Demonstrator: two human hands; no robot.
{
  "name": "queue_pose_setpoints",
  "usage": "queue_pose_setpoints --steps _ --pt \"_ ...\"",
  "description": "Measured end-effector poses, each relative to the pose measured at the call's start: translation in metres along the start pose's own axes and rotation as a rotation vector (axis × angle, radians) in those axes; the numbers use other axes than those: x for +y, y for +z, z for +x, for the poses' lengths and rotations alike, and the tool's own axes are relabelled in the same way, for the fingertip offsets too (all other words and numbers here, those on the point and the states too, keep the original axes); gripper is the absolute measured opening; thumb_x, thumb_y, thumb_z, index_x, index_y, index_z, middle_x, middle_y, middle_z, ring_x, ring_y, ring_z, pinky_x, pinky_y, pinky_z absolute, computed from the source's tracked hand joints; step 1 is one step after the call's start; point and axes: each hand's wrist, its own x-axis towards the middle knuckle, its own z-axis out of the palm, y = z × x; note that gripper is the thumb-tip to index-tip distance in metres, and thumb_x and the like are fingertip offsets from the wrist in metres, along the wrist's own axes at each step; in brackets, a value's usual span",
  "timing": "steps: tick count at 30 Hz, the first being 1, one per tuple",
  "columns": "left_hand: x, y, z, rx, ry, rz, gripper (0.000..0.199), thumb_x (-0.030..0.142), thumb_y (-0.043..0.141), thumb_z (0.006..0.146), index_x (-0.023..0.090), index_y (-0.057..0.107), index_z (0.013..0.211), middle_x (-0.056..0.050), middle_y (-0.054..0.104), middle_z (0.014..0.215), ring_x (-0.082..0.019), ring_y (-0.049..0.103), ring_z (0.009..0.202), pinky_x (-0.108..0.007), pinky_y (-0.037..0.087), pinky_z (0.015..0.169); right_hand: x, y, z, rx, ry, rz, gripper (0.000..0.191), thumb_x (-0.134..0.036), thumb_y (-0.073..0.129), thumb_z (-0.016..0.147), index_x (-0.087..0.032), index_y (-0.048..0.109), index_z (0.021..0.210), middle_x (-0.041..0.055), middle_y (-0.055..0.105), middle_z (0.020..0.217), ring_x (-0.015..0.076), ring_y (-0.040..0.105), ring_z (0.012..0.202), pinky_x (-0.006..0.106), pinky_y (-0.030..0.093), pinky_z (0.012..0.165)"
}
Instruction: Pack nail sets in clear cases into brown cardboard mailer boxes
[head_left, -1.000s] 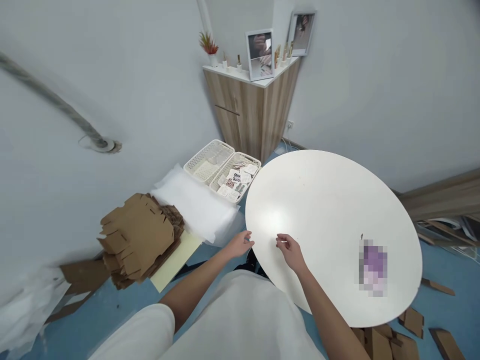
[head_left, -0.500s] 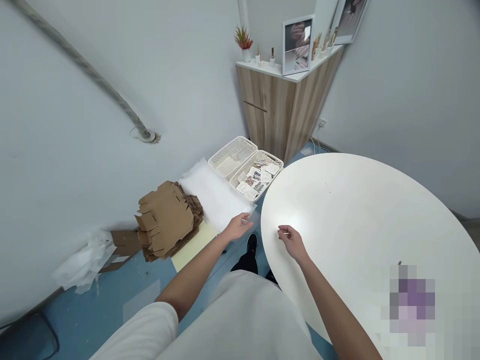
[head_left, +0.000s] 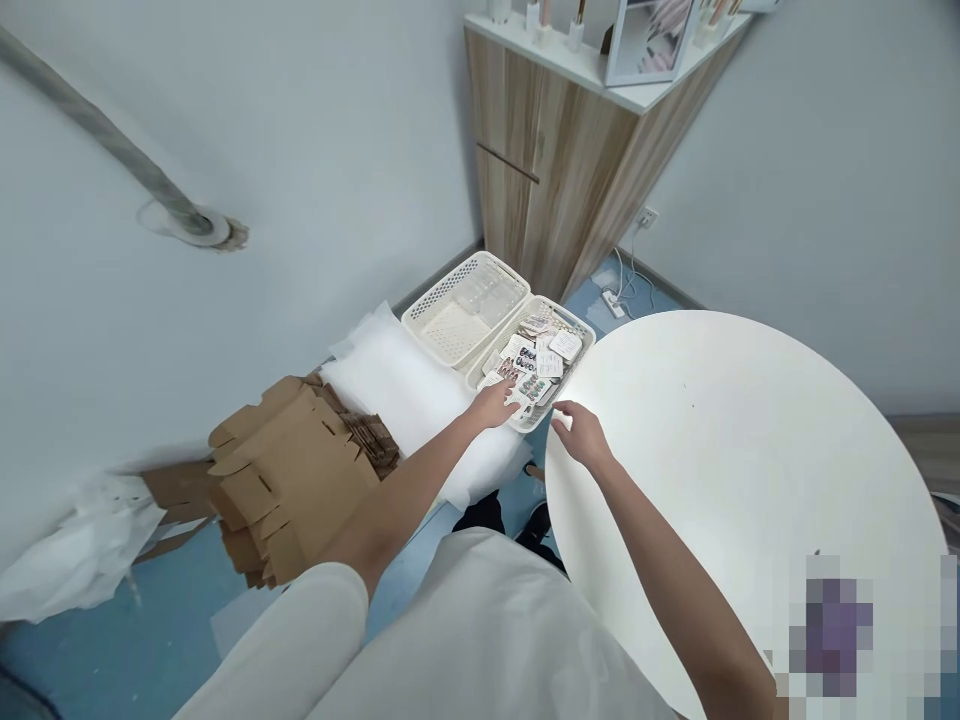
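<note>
A white plastic basket (head_left: 574, 318) holds a pile of small cards and packs (head_left: 549, 362), some with coloured nail-like pieces. My left hand (head_left: 493, 403) is over the near left edge of this basket, fingers apart, holding nothing; whether it touches the cards cannot be made out. My right hand (head_left: 581, 432) is at the left edge of the round white table (head_left: 750, 430), just right of the basket, its fingers curved and apart with nothing between them. A second white basket (head_left: 450, 325) with clear plastic pieces inside stands beside the first.
White foam sheets (head_left: 405, 385) lie left of the baskets, beside stacked flat cardboard boxes (head_left: 300, 480). Behind stands a wood-grain cabinet (head_left: 555, 160) with a picture frame. A power strip (head_left: 613, 303) lies on the floor. A pixelated patch covers the table's near right.
Both hands have moved forward, the left from beside the foam sheets to the card-filled basket. The view has shifted closer to the baskets and cabinet.
</note>
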Motion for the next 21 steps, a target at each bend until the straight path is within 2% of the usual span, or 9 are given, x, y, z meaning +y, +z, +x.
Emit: queue_pose_setpoints --steps 3,7,10,13,18,21 --pt "-0.003 0.001 0.026 -0.056 -0.02 0.115 0.049 0.031 0.056 0.074 0.017 0.043 0.12 -0.008 0.057 0.113 -0.021 0.054 0.101 -0.029 0.041 0.084 -0.011 0.013 0.036 0.042 0.017 -0.34 0.026 -0.019 0.044 0.077 -0.019 0.056 0.1 0.0106 0.06 0.104 0.026 0.048 0.102 0.043 0.026 0.092" --pt "-0.006 0.005 0.048 -0.07 0.023 0.211 0.04 0.03 0.054 0.075 0.016 0.047 0.112 -0.009 0.057 0.112 -0.024 0.052 0.104 -0.031 0.04 0.085 -0.013 0.033 0.068 -0.033 0.038 -0.569 0.022 -0.014 0.042 0.076 -0.017 0.058 0.092 0.0131 0.063 0.091 0.0279 0.047 0.101 0.05 0.009 0.096" --pt "-0.008 0.009 0.058 -0.07 0.076 0.22 0.032 0.027 0.053 0.075 0.015 0.051 0.105 -0.012 0.058 0.107 -0.026 0.053 0.101 -0.033 0.041 0.083 -0.01 0.045 0.083 -0.066 0.054 -0.648 0.022 -0.013 0.043 0.074 -0.016 0.059 0.088 0.014 0.064 0.086 0.0283 0.048 0.098 0.052 0.004 0.096" --pt "-0.008 0.012 0.064 -0.087 0.072 0.211 0.028 0.027 0.051 0.077 0.014 0.052 0.102 -0.013 0.059 0.102 -0.026 0.054 0.099 -0.034 0.041 0.081 -0.008 0.053 0.092 -0.038 0.082 -0.694 0.021 -0.014 0.045 0.073 -0.015 0.06 0.086 0.0149 0.064 0.085 0.0297 0.048 0.096 0.054 0.001 0.096" --pt "-0.009 0.016 0.069 -0.118 0.054 0.218 0.028 0.027 0.051 0.076 0.015 0.051 0.102 -0.011 0.06 0.098 -0.024 0.055 0.096 -0.032 0.042 0.078 -0.009 0.059 0.1 -0.003 0.124 -0.7 0.018 -0.018 0.045 0.075 -0.015 0.06 0.083 0.0148 0.064 0.078 0.0307 0.048 0.095 0.056 0.0 0.096" --pt "-0.011 0.017 0.069 -0.133 0.069 0.234 0.029 0.025 0.051 0.076 0.014 0.051 0.103 -0.012 0.06 0.097 -0.025 0.056 0.094 -0.033 0.042 0.075 -0.009 0.06 0.101 0.011 0.147 -0.688 0.019 -0.015 0.042 0.076 -0.016 0.059 0.082 0.0137 0.064 0.079 0.0301 0.048 0.094 0.056 0.001 0.096"
